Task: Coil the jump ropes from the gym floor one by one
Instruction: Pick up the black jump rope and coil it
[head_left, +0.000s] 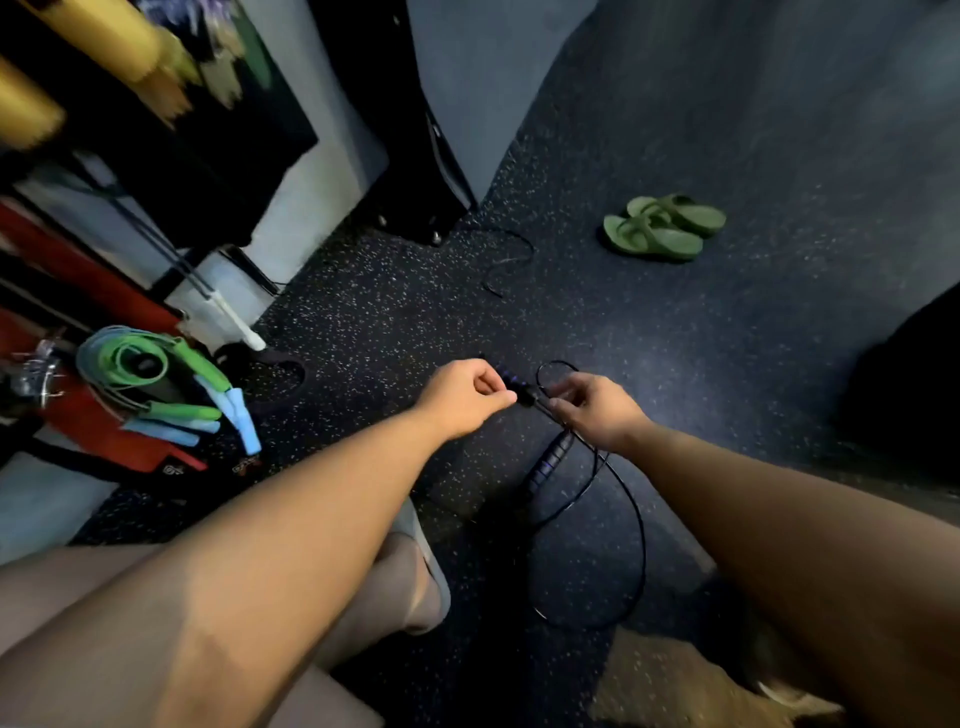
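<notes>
Over the middle of the floor (675, 322), a black jump rope (631, 499) is being coiled: one handle (511, 382) is pinched in the left hand (462, 397), cord is gripped by the right hand (597, 410), and another loop seems needed next.

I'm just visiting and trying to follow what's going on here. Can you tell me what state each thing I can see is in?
Left hand: closed on one handle of the black rope.
Right hand: closed on the cord next to that handle.
Black jump rope: partly looped, second handle hanging.
Green and blue jump ropes: coiled, set aside.
Another black cord: loose on the floor.
Green sandals: paired, lying on the floor.
</notes>
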